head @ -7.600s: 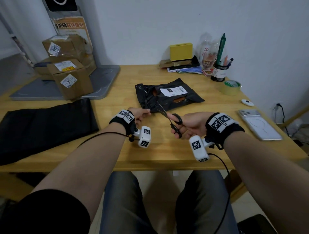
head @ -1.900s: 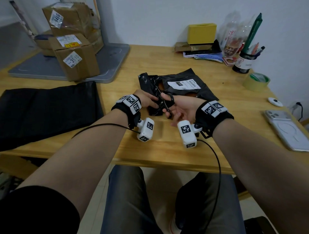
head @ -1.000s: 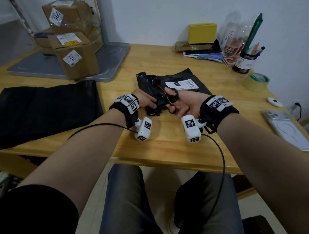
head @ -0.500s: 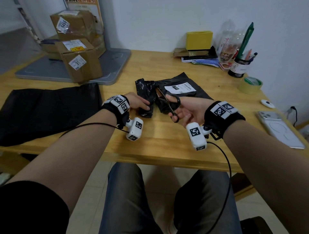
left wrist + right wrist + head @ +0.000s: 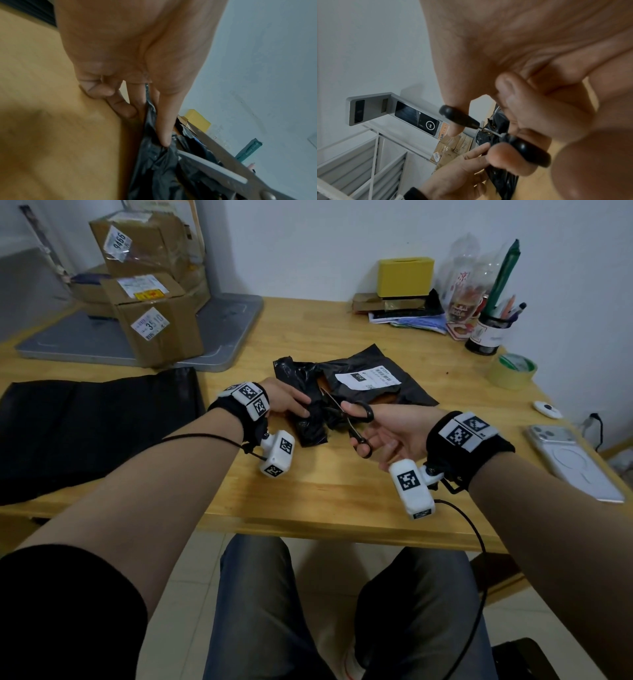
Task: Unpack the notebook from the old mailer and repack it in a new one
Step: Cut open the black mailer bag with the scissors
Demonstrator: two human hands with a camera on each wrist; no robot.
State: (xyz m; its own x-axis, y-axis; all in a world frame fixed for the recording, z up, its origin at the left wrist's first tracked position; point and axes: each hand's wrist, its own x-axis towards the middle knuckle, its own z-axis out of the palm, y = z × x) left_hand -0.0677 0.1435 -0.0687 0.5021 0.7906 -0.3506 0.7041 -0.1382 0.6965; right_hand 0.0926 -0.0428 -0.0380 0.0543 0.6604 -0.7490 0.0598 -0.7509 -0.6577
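Observation:
The old black mailer (image 5: 373, 386) with a white label lies mid-table, its left end crumpled. My left hand (image 5: 289, 402) pinches that crumpled end (image 5: 154, 162) between thumb and fingers. My right hand (image 5: 387, 433) holds black-handled scissors (image 5: 352, 419), thumb and fingers through the loops (image 5: 527, 151). The blades (image 5: 214, 167) are spread apart and reach into the crumpled plastic. A brown strip of the contents (image 5: 387, 398) shows at the mailer's near side. A flat black new mailer (image 5: 96, 426) lies on the left of the table.
Cardboard boxes (image 5: 154, 316) stand on a grey scale platform (image 5: 222, 330) at the back left. A yellow box (image 5: 406, 277), pen cup (image 5: 486, 333), tape roll (image 5: 512, 371), small white device (image 5: 547, 409) and phone (image 5: 572, 463) line the back and right edge.
Across the earlier frames the scissors worked along the mailer's left end. Since half a second ago both hands hold much the same place and the blades are still spread.

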